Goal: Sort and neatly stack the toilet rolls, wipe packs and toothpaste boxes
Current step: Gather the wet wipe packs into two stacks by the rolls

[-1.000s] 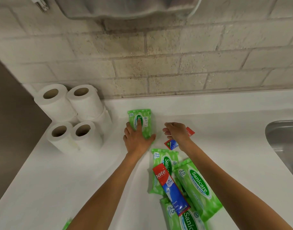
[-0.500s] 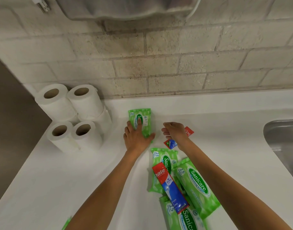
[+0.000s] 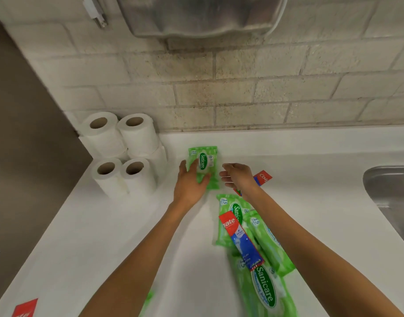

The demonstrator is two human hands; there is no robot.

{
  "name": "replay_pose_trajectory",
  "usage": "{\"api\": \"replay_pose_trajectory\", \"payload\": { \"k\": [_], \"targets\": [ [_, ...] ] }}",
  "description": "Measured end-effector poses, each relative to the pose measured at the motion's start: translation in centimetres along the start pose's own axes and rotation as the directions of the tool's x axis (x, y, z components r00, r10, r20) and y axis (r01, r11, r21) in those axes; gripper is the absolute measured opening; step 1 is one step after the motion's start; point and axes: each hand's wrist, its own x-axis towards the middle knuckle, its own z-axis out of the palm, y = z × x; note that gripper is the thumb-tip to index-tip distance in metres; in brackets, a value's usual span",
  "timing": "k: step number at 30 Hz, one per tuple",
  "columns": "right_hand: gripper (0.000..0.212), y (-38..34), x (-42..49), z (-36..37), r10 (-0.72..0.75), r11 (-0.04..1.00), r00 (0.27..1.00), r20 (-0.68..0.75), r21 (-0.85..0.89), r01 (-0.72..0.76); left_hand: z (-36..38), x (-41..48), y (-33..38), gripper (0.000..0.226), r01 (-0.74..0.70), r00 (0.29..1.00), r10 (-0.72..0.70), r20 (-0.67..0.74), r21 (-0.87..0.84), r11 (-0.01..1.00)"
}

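A green Sanicare wipe pack (image 3: 206, 165) lies flat near the back of the white counter (image 3: 118, 236). My left hand (image 3: 189, 184) rests on its left side, fingers fairly straight and thumb across its lower part. My right hand (image 3: 237, 177) hovers just right of that pack with loosely curled fingers, holding nothing, above a red and blue toothpaste box (image 3: 262, 177). Several more wipe packs (image 3: 267, 291) lie in a heap under my right forearm, with a second toothpaste box (image 3: 241, 239) across them. Several toilet rolls (image 3: 118, 154) stand stacked in the back left corner.
A steel sink (image 3: 388, 202) is set into the counter on the right. A metal dispenser (image 3: 203, 17) hangs on the brick wall above. Another red toothpaste box (image 3: 24, 308) shows at the counter's lower left edge. A brown panel bounds the left side.
My left hand has slid to the left side of the wipe pack, uncovering its label. My right hand's fingers have spread slightly. The pack stays in place.
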Motion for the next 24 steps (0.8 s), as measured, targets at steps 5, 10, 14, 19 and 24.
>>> {"api": "replay_pose_trajectory", "payload": {
  "k": [5,10,14,19,24],
  "targets": [
    [0.025,0.0,-4.6,3.0,-0.023,1.0,0.998,0.063,-0.008,0.024,-3.4,-4.6,-0.9,0.05,-0.08,0.997,0.08,-0.003,-0.062,0.995],
    [0.011,1.8,-9.3,6.9,0.015,1.0,0.983,0.182,-0.022,-0.011,-6.1,-10.1,-4.2,0.043,0.013,1.0,-0.013,-0.002,-0.08,0.997],
    [0.009,3.6,-12.5,9.9,0.089,0.992,0.959,0.268,-0.106,-0.062,-8.0,-14.1,-8.0,0.043,0.128,0.991,-0.127,0.038,-0.026,0.991],
    [0.007,5.7,-15.3,13.3,0.192,0.966,0.913,0.361,-0.234,-0.111,-10.1,-19.1,-12.9,0.063,0.261,0.953,-0.275,0.126,0.111,0.959],
    [0.009,7.0,-16.8,15.3,0.213,0.959,0.908,0.361,-0.254,-0.125,-10.5,-22.6,-15.3,0.084,0.319,0.915,-0.361,0.178,0.228,0.92]
  ]
}}
